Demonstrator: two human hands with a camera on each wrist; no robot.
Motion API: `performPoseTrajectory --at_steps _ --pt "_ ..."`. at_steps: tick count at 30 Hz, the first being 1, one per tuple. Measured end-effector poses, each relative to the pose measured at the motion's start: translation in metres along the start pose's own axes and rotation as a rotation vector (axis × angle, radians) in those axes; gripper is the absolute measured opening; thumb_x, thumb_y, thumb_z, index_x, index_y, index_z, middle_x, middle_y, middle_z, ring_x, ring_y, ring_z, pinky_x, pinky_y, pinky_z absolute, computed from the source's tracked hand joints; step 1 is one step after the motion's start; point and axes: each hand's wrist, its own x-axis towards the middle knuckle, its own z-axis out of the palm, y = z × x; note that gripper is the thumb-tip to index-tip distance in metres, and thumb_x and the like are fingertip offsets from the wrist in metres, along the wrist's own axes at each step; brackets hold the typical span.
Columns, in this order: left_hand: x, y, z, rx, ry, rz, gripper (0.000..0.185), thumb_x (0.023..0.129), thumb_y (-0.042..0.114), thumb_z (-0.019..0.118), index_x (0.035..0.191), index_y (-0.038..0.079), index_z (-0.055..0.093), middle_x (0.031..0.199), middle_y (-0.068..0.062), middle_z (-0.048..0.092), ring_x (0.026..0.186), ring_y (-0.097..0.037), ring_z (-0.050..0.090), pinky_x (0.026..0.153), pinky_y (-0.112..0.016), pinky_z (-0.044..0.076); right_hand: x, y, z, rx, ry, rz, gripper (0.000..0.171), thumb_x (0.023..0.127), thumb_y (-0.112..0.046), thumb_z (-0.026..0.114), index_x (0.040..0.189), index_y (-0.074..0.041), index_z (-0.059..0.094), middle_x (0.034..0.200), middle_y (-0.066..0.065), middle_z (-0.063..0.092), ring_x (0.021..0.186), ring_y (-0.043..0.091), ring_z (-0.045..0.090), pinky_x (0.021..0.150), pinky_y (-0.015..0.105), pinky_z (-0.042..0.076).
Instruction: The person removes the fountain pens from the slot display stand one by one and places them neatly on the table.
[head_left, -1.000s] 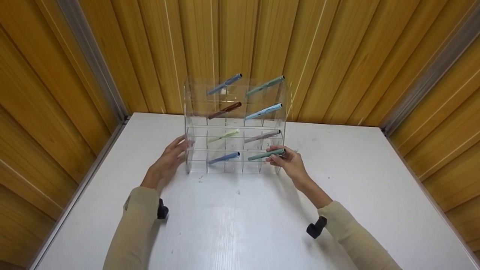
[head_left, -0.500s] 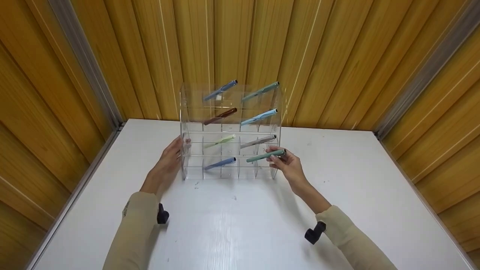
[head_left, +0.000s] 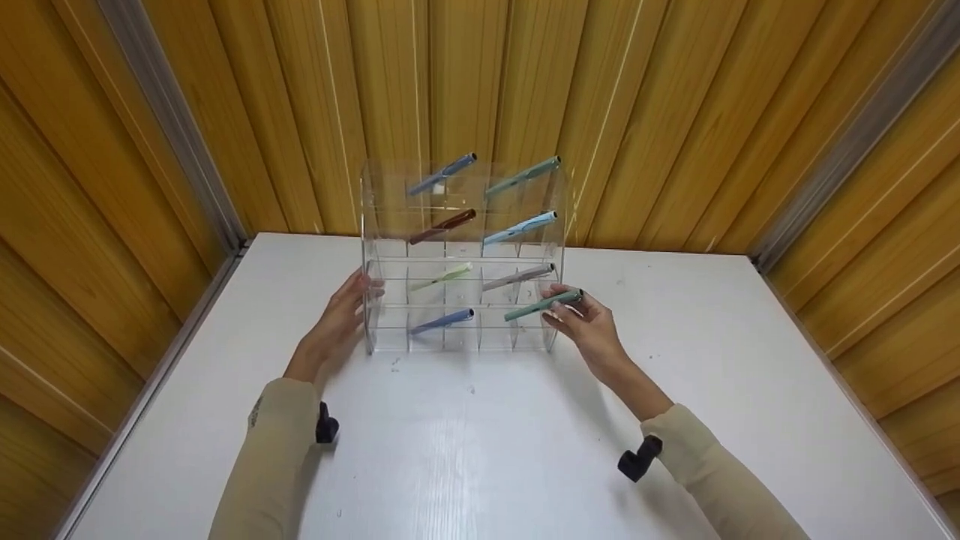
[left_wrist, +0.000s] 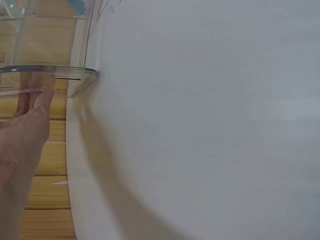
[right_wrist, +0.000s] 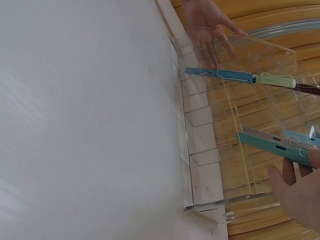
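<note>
Step in hand, as I judge it: working the green pen (head_left: 543, 304) at the lowest right slot of the clear acrylic pen rack (head_left: 463, 255). My right hand (head_left: 590, 330) has its grip pinching the pen's cap end between thumb and fingertips; the barrel slants down-left with its tip inside the slot mouth and the cap end clear of the rack's right edge. My left hand (head_left: 339, 319) lies with straight fingers flat against the rack's left wall, steadying it on the white bench (head_left: 480, 442).

Seven other pens sit slanted in the rack, among them the blue pen (head_left: 442, 322) in the lowest left slot.

Next move likely calls for keeping the barrel in line with the slot's slope while the left hand holds the rack from sliding.

No brand, label or writing is readable.
</note>
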Motion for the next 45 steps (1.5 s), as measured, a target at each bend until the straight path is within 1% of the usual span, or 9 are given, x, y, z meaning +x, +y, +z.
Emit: performPoseTrajectory --at_steps 5,11,17,24,27,30,36,41,45 --pt "0.000 -0.003 0.000 0.018 -0.037 0.002 0.073 0.111 0.052 0.040 0.170 0.024 0.007 0.167 -0.016 0.029 0.162 -0.031 0.015 0.134 -0.055 0.007 -0.001 -0.001 -0.004 0.095 0.028 0.049 0.039 0.105 0.003 0.057 0.143 0.005 0.053 0.124 0.002 0.071 0.116 0.013 0.072 0.108 0.040 0.055" --pt "-0.003 0.000 -0.003 0.005 -0.052 0.012 0.069 0.113 0.047 0.037 0.170 0.024 0.005 0.169 -0.015 0.027 0.163 -0.034 0.010 0.133 -0.056 0.007 -0.001 -0.003 -0.005 0.131 0.013 0.060 0.044 0.104 0.005 0.057 0.148 0.004 0.049 0.121 0.001 0.071 0.117 0.013 0.071 0.108 0.040 0.055" --pt "-0.001 0.004 -0.004 0.094 -0.043 0.024 0.073 0.113 0.051 0.036 0.170 0.022 0.002 0.170 -0.015 0.027 0.164 -0.032 0.009 0.133 -0.055 0.008 -0.001 -0.008 -0.010 0.096 0.014 0.067 0.053 0.105 0.003 0.057 0.155 0.003 0.040 0.122 -0.003 0.071 0.115 0.011 0.072 0.108 0.040 0.055" --pt "-0.002 0.009 -0.005 0.053 -0.057 0.003 0.072 0.112 0.049 0.039 0.170 0.024 0.005 0.172 -0.014 0.025 0.165 -0.030 0.008 0.133 -0.055 0.008 -0.002 -0.013 -0.021 0.068 0.028 0.103 0.051 0.106 -0.004 0.058 0.153 -0.009 0.038 0.119 -0.007 0.073 0.111 0.010 0.073 0.109 0.044 0.055" --pt "-0.001 0.010 -0.006 0.025 -0.067 -0.025 0.072 0.112 0.050 0.041 0.170 0.026 0.007 0.174 -0.010 0.021 0.165 -0.029 0.008 0.133 -0.055 0.008 -0.003 -0.015 -0.027 0.067 0.033 0.100 0.048 0.107 -0.005 0.057 0.151 -0.010 0.038 0.115 -0.008 0.075 0.110 0.010 0.073 0.110 0.041 0.054" --pt "-0.001 0.008 -0.007 0.038 -0.070 -0.043 0.074 0.111 0.051 0.042 0.170 0.025 0.006 0.175 -0.010 0.019 0.165 -0.030 0.008 0.133 -0.055 0.006 -0.006 -0.015 -0.033 0.067 0.039 0.099 0.051 0.107 -0.005 0.057 0.154 -0.008 0.037 0.114 -0.007 0.075 0.112 0.011 0.072 0.110 0.039 0.055" --pt "-0.006 0.005 -0.009 0.081 -0.055 -0.032 0.070 0.113 0.046 0.040 0.170 0.024 0.006 0.174 -0.013 0.022 0.165 -0.034 0.006 0.132 -0.059 0.005 -0.008 -0.017 -0.042 0.077 0.037 0.092 0.054 0.108 -0.006 0.054 0.158 -0.005 0.033 0.116 -0.006 0.073 0.114 0.009 0.071 0.110 0.036 0.054" --pt "-0.004 0.004 -0.009 0.073 -0.040 -0.033 0.070 0.112 0.047 0.042 0.170 0.024 0.010 0.173 -0.013 0.024 0.165 -0.034 0.006 0.133 -0.059 0.004 -0.010 -0.019 -0.051 0.079 0.031 0.078 0.052 0.108 -0.007 0.056 0.156 -0.008 0.037 0.119 -0.005 0.072 0.119 0.011 0.070 0.109 0.034 0.055" --pt "0.000 0.002 -0.007 0.060 -0.042 -0.016 0.070 0.112 0.047 0.043 0.170 0.025 0.012 0.172 -0.014 0.026 0.164 -0.036 0.008 0.133 -0.058 0.006 -0.012 -0.019 -0.058 0.038 0.032 0.081 0.058 0.108 -0.010 0.057 0.161 -0.010 0.033 0.123 -0.006 0.069 0.121 0.011 0.070 0.107 0.031 0.055"
